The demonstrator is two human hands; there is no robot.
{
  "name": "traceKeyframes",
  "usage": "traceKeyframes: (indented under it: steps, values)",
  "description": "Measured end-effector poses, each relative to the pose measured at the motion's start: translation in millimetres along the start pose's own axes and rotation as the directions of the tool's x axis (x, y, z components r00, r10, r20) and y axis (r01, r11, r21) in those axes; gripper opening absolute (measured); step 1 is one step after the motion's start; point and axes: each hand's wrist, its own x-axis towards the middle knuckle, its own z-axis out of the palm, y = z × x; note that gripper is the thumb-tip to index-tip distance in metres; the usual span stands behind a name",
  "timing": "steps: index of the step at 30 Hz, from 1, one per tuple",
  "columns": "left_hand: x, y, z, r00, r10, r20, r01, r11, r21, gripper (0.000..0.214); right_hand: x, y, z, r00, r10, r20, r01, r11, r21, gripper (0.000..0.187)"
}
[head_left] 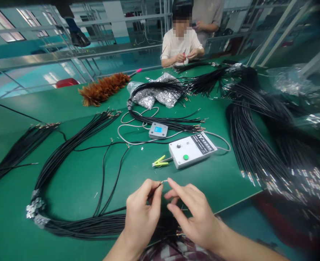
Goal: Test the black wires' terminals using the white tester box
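Observation:
My left hand (143, 208) is closed on a black cable (155, 189), pinching it just behind its stripped end. Thin bared wires (164, 181) stick out to the right from that pinch. Beside them is my right hand (194, 208), its fingers apart and the index fingertip at the tips of the wires; whether it touches them I cannot tell. Under and left of my hands runs a thick bundle of black cables (84, 228), bound with silvery tape (36, 208). Beyond my hands lies a white box (187, 150) with a green button and a yellow clip (160, 161) at its side.
A small grey device (158, 130) with a lit screen sits behind the box. More black cable bundles (247, 137) cover the right side. Bags of silvery pieces (162, 90) and a brown feather duster (102, 88) lie farther back. Across the table, a person (181, 43) holds a red-handled tool.

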Motion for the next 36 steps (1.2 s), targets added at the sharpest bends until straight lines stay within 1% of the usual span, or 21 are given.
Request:
traceKeyframes:
  steps: [3,6,8,10,12,13,15,16,17,19,21,23,26,28,30,32,34,36]
  values:
    - [1,1,0.3,1.000,-0.008,-0.004,0.008,1.000,-0.009,0.015,-3,0,1,0.997,-0.073,0.035,0.077,0.992,-0.105,0.060]
    - [3,2,0.8,1.000,-0.007,-0.022,0.007,1.000,-0.014,0.015,-5,0,1,0.988,-0.124,0.096,0.142,0.968,-0.209,0.061]
    - [4,2,1.3,0.999,-0.011,-0.042,0.010,1.000,-0.008,0.014,-6,1,1,0.978,-0.137,0.155,0.172,0.955,-0.241,0.057]
    - [4,1,1.6,0.998,-0.017,-0.056,0.017,1.000,0.003,0.014,-7,1,0,0.974,-0.142,0.176,0.180,0.958,-0.224,0.050]
    - [4,1,1.8,0.998,-0.019,-0.058,0.020,1.000,0.007,0.014,-5,2,-1,0.987,-0.115,0.114,0.133,0.977,-0.166,0.042]
    - [4,1,1.9,0.998,-0.020,-0.054,0.020,1.000,0.003,0.014,-3,3,-1,0.995,-0.074,0.060,0.080,0.989,-0.121,0.038]
    - [4,1,1.8,0.999,-0.019,-0.044,0.018,1.000,-0.017,0.014,3,4,0,0.996,0.073,-0.043,-0.073,0.997,0.007,0.029]
    - [3,1,1.8,0.999,-0.019,-0.037,0.018,0.999,-0.029,0.014,7,5,0,0.983,0.167,-0.077,-0.160,0.983,0.088,0.024]
    - [3,1,1.7,0.999,-0.019,-0.030,0.018,0.999,-0.039,0.013,11,6,1,0.960,0.262,-0.095,-0.243,0.954,0.174,0.020]
    - [2,2,1.6,0.999,-0.020,-0.025,0.019,0.998,-0.057,0.013,20,7,3,0.902,0.424,-0.079,-0.376,0.862,0.340,0.014]
    - [1,2,1.6,0.999,-0.028,-0.018,0.026,0.997,-0.072,0.013,27,7,5,0.853,0.522,-0.016,-0.456,0.758,0.465,0.011]
    - [0,2,1.6,0.999,-0.047,-0.009,0.046,0.994,-0.094,0.013,32,7,6,0.821,0.570,0.047,-0.498,0.673,0.547,0.012]
    - [1,1,2.1,0.994,-0.107,0.008,0.107,0.980,-0.165,0.012,36,8,7,0.795,0.587,0.153,-0.523,0.535,0.663,0.018]
    - [1,1,2.6,0.983,-0.182,0.033,0.185,0.950,-0.253,0.012,37,9,8,0.776,0.585,0.238,-0.539,0.417,0.732,0.023]
    - [2,1,2.9,0.957,-0.278,0.083,0.288,0.885,-0.365,0.012,37,11,11,0.755,0.586,0.293,-0.553,0.329,0.766,0.027]
    - [3,1,2.7,0.922,-0.359,0.147,0.384,0.798,-0.464,0.014,36,11,15,0.747,0.589,0.308,-0.559,0.305,0.772,0.029]
    - [5,1,1.9,0.890,-0.409,0.202,0.450,0.722,-0.525,0.017,36,10,19,0.754,0.584,0.299,-0.555,0.324,0.766,0.030]
    - [6,-1,0.7,0.867,-0.434,0.244,0.492,0.671,-0.555,0.020,35,10,21,0.765,0.577,0.285,-0.552,0.360,0.752,0.031]
